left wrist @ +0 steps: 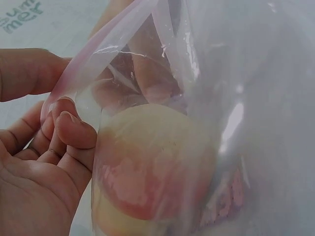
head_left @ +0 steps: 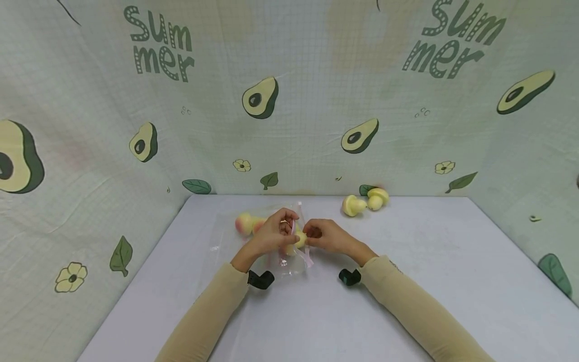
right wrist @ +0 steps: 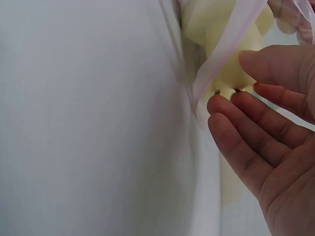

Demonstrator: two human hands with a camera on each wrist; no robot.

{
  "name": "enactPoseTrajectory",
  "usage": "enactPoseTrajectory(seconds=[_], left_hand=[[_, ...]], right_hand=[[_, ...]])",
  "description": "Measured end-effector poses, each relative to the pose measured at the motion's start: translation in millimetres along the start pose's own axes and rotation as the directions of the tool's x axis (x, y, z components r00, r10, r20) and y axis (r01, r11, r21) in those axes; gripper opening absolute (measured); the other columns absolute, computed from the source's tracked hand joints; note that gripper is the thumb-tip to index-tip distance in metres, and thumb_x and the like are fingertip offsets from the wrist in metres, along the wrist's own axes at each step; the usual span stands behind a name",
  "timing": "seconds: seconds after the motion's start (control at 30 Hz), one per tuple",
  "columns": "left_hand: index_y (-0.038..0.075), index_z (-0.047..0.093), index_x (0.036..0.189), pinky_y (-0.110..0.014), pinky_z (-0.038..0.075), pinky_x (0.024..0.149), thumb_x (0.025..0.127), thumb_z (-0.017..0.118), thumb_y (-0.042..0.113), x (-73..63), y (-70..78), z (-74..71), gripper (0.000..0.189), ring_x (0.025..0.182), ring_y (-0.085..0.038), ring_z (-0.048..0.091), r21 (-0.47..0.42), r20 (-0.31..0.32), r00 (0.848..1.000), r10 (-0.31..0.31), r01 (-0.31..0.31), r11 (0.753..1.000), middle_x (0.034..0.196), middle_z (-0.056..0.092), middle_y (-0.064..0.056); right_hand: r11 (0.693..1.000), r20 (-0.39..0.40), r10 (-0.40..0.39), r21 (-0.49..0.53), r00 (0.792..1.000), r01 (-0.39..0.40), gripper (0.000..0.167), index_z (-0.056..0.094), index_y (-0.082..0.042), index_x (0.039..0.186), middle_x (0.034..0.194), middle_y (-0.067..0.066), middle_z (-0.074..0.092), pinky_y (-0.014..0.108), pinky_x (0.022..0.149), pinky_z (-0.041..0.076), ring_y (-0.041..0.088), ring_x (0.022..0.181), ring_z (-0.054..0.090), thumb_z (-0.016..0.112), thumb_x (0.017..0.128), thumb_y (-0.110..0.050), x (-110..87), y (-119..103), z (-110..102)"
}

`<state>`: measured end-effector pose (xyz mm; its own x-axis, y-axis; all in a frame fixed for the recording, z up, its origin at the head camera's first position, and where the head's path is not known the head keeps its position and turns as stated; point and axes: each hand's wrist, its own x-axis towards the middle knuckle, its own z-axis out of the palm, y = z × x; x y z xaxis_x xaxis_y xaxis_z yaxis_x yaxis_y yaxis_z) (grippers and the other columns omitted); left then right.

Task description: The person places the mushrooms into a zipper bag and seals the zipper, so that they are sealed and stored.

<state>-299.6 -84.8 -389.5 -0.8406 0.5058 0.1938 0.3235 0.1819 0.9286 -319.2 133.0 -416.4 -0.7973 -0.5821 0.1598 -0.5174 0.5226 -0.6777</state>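
A clear zip bag [head_left: 282, 269] with a pink-edged mouth lies on the table, its mouth facing right. My left hand [head_left: 270, 235] holds the bag's rim between thumb and fingers; in the left wrist view the pink rim [left wrist: 74, 81] runs between them. With thumb and fingertips my right hand [head_left: 333, 237] pinches the pale yellow stem of a toy mushroom [right wrist: 252, 42] at the bag's mouth, a pink strip crossing in front of it. Through the plastic shows its rounded pink-and-yellow cap [left wrist: 147, 167]. Farther left inside the bag lies another pink-and-yellow mushroom [head_left: 244, 224].
Two more toy mushrooms, one on its side [head_left: 354, 205] and one beside it [head_left: 378, 198], are at the table's back edge, right of the hands. A printed cloth [head_left: 307, 65] hangs behind the white table [head_left: 407, 241]. Dark devices [head_left: 261, 280] sit at both wrists.
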Motion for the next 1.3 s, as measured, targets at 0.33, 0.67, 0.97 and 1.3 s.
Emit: enactPoseTrajectory(seconds=[0.33,0.67,0.97,1.3], left_hand=[[0.0,0.048,0.115,-0.02,0.038,0.059,0.076,0.071,-0.007,-2.2,2.0,-0.6,0.046,0.072,-0.016,0.046,0.016,-0.021,1.0,0.012,-0.012,1.0,0.092,0.043,-0.014],[-0.004,0.046,0.117,-0.019,0.038,0.058,0.076,0.069,-0.013,-1.9,3.7,-0.7,0.047,0.073,-0.017,0.044,-0.03,-0.019,1.0,0.017,-0.018,0.999,0.094,0.043,-0.019],[-0.004,0.046,0.114,-0.019,0.038,0.059,0.076,0.068,-0.014,-6.9,18.2,0.9,0.045,0.073,-0.017,0.044,-0.056,-0.006,1.0,0.011,-0.012,0.998,0.093,0.042,-0.017],[0.0,0.047,0.114,-0.019,0.038,0.057,0.075,0.07,-0.013,-1.2,0.4,-0.6,0.047,0.07,-0.012,0.044,-0.04,-0.027,0.999,0.025,-0.026,0.999,0.09,0.042,-0.009]], right_hand=[[1.0,-0.002,-0.006,0.002,1.0,0.006,0.017,0.062,-0.012,0.102,0.09,-0.003,0.065,0.029,0.074,0.05,0.011,0.084,0.061,0.069,0.087,-0.011,1.5,-2,3],[0.999,0.031,-0.014,0.052,0.999,0.012,0.017,0.063,-0.012,0.102,0.092,-0.001,0.066,0.029,0.076,0.051,0.012,0.086,0.062,0.069,0.087,-0.009,1.9,-6,3],[0.998,0.038,-0.019,0.068,0.999,0.016,0.018,0.063,-0.011,0.102,0.094,0.0,0.065,0.029,0.075,0.051,0.012,0.087,0.062,0.067,0.085,-0.005,2.9,-9,4],[1.0,0.022,-0.014,-0.002,1.0,0.014,0.018,0.063,-0.009,0.105,0.093,-0.002,0.065,0.03,0.075,0.05,0.011,0.086,0.061,0.067,0.089,-0.016,2.3,-8,-6]])
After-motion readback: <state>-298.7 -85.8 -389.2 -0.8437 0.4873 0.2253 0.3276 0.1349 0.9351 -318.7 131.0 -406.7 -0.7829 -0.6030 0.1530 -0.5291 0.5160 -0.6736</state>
